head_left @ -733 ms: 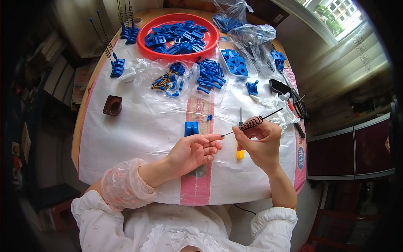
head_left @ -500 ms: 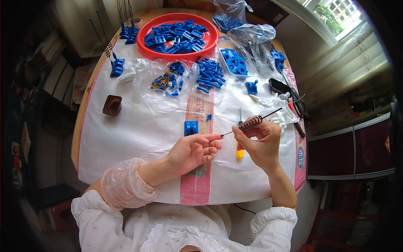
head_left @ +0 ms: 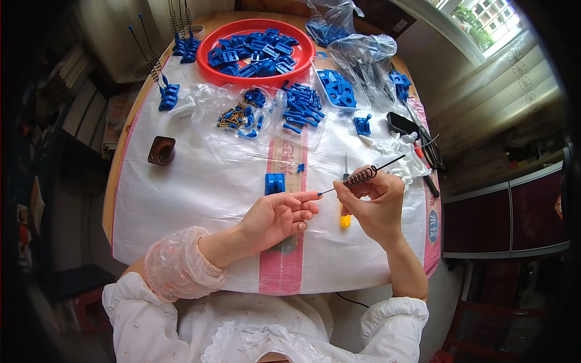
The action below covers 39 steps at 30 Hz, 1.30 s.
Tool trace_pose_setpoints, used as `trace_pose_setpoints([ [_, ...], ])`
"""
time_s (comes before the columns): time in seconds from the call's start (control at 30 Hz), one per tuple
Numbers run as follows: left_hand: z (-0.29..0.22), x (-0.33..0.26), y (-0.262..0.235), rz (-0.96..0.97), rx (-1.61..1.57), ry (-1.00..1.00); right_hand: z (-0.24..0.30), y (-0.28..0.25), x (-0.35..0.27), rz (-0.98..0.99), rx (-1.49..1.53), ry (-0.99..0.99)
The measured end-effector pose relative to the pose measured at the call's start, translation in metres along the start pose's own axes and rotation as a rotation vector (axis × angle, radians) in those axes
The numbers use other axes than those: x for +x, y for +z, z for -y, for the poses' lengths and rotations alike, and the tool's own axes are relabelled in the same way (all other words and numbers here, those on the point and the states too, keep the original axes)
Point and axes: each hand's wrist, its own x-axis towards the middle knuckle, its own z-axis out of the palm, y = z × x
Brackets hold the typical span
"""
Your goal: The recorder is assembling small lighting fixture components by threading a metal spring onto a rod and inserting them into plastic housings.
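Note:
My right hand [head_left: 382, 209] pinches a thin black metal rod with a coiled spring [head_left: 361, 176] around it. The rod slants up to the right, and its lower end carries a small blue tip [head_left: 319, 194]. That tip meets the outstretched index fingertip of my left hand [head_left: 272, 221]. My left palm is turned up, its other fingers loosely bent and gripping nothing. Just beyond the left hand lies a square blue plastic piece [head_left: 275, 183], with tiny blue bits [head_left: 301, 167] beside it. Partly behind my right hand is a yellow-handled screwdriver [head_left: 345, 221].
A red tray [head_left: 204, 66] of blue plastic parts stands at the back. Nearer are bags with brass screws [head_left: 236, 118] and blue levers [head_left: 301, 109], and a clear tub [head_left: 345, 107]. A brown cup [head_left: 162, 150] sits left; pliers [head_left: 428, 151] lie right. Spring-rod assemblies [head_left: 169, 97] stand far left.

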Motion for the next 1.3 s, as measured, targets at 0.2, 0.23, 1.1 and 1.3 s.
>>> trace_pose_setpoints([
  [0.2, 0.0, 0.0, 0.0, -0.002, 0.001, -0.002, 0.0, 0.0, 0.0, -0.001, 0.001, -0.007],
  [0.23, 0.0, 0.0, 0.0, -0.003, 0.002, -0.003, 0.0, 0.0, 0.0, -0.002, 0.002, -0.008],
  [1.1, 0.0, 0.001, -0.002, 0.02, 0.017, -0.006, 0.0, 0.001, 0.0, 0.005, -0.02, -0.018],
  [1.3, 0.003, -0.001, 0.001, -0.02, 0.055, 0.04, -0.01, 0.011, -0.001, 0.026, 0.03, -0.001],
])
